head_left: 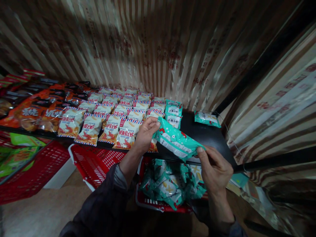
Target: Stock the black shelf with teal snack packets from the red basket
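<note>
A teal snack bag (176,139) is stretched between both hands above the front edge of the black shelf (209,140). My left hand (145,133) pinches its upper left end, and my right hand (216,166) grips the lower right end. The bag's printed side with small text faces me. Below it, a red basket (158,206) holds several more teal bags (170,187). Behind the held bag, a short column of teal bags (173,112) stands on the shelf. One separate teal bag (207,119) lies further right, near the post.
Rows of white shrimp snack bags (127,131) and orange bags (31,112) fill the shelf's left part. A tilted red basket (96,164) and another basket with green packets (19,158) stand below. A dark post (256,69) rises at right, before striped curtains (158,42).
</note>
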Tool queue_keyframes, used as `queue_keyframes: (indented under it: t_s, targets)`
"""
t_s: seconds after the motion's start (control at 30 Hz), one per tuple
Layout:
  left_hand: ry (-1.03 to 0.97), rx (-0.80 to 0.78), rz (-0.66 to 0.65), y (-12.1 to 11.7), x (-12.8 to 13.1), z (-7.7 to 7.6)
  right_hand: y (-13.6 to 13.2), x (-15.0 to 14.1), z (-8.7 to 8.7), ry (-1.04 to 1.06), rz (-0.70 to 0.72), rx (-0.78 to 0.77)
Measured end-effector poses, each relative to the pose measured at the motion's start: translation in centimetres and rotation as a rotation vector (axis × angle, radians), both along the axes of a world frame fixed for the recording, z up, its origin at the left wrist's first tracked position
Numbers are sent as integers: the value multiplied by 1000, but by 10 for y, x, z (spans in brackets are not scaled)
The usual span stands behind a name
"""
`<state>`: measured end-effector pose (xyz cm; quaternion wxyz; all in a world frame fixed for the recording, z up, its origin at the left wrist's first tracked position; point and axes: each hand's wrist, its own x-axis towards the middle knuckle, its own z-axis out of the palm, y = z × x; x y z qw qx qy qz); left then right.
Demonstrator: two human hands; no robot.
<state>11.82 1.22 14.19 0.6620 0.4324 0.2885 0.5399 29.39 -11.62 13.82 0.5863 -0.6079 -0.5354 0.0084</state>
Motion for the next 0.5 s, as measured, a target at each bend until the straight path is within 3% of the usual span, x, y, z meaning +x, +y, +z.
queue_keyframes:
  t_s: [0.3,0.5]
  targets:
    - [162,-37,-133,3,-2,-5,3,7,-13,260,-103,-77]
    - [287,-56,-101,8,-3,-15,11,6,-13,405,-14,-109]
